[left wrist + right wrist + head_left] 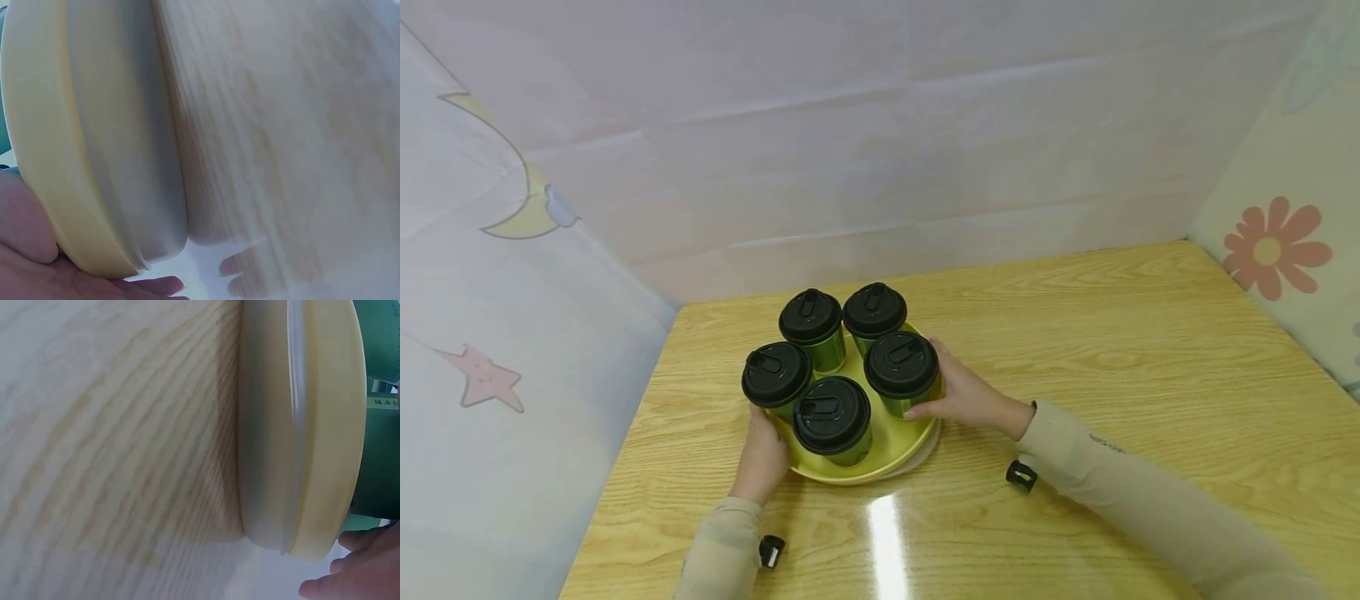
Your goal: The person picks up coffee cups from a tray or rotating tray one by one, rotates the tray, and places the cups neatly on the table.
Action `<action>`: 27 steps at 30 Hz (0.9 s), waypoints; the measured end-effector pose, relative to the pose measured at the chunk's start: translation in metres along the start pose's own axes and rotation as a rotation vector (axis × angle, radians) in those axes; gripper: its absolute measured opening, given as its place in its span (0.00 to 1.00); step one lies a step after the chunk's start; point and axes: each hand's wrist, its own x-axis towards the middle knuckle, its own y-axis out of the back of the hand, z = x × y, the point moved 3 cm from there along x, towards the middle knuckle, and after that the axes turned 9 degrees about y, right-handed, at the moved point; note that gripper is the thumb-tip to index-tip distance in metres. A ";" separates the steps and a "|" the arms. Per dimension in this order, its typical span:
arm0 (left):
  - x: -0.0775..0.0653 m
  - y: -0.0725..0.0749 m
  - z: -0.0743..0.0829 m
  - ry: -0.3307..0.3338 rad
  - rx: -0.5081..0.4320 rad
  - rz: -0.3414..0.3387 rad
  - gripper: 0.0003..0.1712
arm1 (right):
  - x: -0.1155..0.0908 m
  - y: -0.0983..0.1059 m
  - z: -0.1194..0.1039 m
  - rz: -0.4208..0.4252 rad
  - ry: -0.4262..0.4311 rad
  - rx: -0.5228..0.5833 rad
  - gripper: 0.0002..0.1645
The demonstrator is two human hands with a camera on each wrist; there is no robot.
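Several green cups with black lids stand upright on a round yellow tray point(886, 446), which sits on a paler round base point(265, 456). At the tray's near left edge is my left hand point(765, 454), gripping the rim below the leftmost cup point(777, 375); in the left wrist view its fingers point(153, 285) reach along the outside of the rim. My right hand point(958, 392) holds the tray's right edge close to the right cup point(902, 367), its thumb lying over the rim by the cup's base. The right fingertips show beside the rim in the right wrist view.
The tray rests on a wood-grain table point(1097, 350) with a back wall of pale cloth point(880, 167) behind it. Printed cloth also hangs at the left and right. Small black clips point(1021, 476) show beside both sleeves.
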 end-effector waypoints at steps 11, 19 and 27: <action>-0.001 0.000 0.002 -0.008 -0.010 0.004 0.31 | 0.003 -0.002 -0.001 0.048 0.002 0.044 0.67; -0.001 0.000 0.001 -0.014 -0.015 0.011 0.31 | 0.004 -0.004 -0.002 0.058 0.025 0.076 0.66; -0.001 0.000 0.001 -0.022 0.003 0.015 0.32 | -0.001 -0.001 -0.003 0.088 -0.040 0.108 0.59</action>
